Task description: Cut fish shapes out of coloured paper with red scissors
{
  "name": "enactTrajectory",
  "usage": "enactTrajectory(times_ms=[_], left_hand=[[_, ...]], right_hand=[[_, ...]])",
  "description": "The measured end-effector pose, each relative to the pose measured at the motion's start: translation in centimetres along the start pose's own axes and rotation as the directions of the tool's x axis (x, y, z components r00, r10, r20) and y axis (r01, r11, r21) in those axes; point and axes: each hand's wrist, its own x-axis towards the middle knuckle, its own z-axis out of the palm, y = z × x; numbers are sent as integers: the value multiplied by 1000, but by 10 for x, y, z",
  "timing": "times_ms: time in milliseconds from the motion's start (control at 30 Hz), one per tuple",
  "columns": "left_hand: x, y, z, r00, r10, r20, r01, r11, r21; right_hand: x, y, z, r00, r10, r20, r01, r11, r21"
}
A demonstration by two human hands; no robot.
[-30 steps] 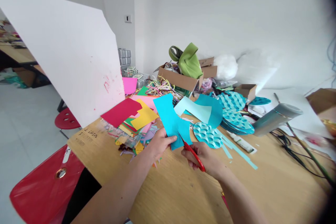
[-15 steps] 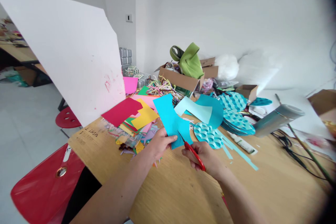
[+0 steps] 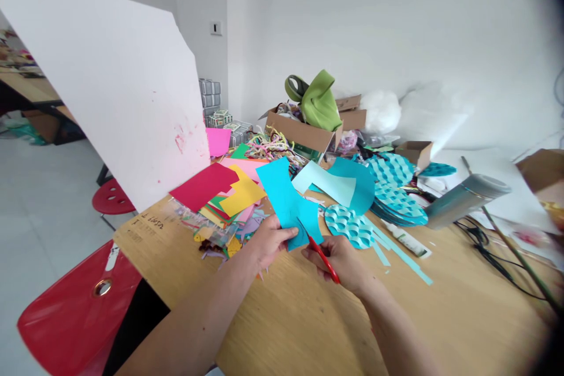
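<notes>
My left hand [image 3: 272, 242] pinches the lower left edge of a bright blue sheet of paper [image 3: 285, 197], its thumb lying on top. The sheet has curved notches along its sides and is held up above the table. In my right hand [image 3: 338, 258] are red-handled scissors [image 3: 324, 257]; their blades reach into the lower right part of the sheet. Just beyond that hand lies a round piece with a blue and pale wavy pattern [image 3: 349, 226]. A pale blue paper offcut [image 3: 326, 182] rests behind the sheet, over a blue disc [image 3: 356, 179].
Coloured papers [image 3: 207, 187] and scraps lie left on the wooden table [image 3: 282, 323]. A white board [image 3: 118, 82] stands at the left edge. At the right are a glue tube [image 3: 408, 241], a silvery cylinder [image 3: 469, 200] and black cables [image 3: 493, 258]. A cardboard box [image 3: 304, 132] stands behind.
The right hand and scissor handles have shifted slightly left, and the handles look closer together. The left hand and the blue sheet are almost unmoved.
</notes>
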Motion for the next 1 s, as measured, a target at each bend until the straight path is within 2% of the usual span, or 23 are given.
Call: enactTrajectory(times_ms=[233, 433, 533, 767, 867, 1000], left_hand=[[0, 1, -2, 999, -41, 11, 41, 999, 13], [5, 4, -13, 997, 30, -77, -27, 999, 38], [8, 3, -19, 995, 25, -100, -23, 1000, 22], [8, 2, -16, 994, 2, -110, -11, 997, -79], [8, 1, -15, 993, 11, -115, -16, 999, -42], [9, -3, -16, 986, 88, -144, -80, 995, 60]], right_hand=[[2, 9, -3, 1000, -5, 8, 4, 1000, 30], [3, 12, -6, 999, 23, 30, -25, 998, 52], [4, 12, -7, 998, 28, 54, -32, 997, 69], [4, 14, -5, 987, -1, 160, -39, 970, 242], [4, 14, -3, 986, 12, 165, -61, 955, 291], [5, 15, -2, 986, -18, 167, -35, 952, 305]])
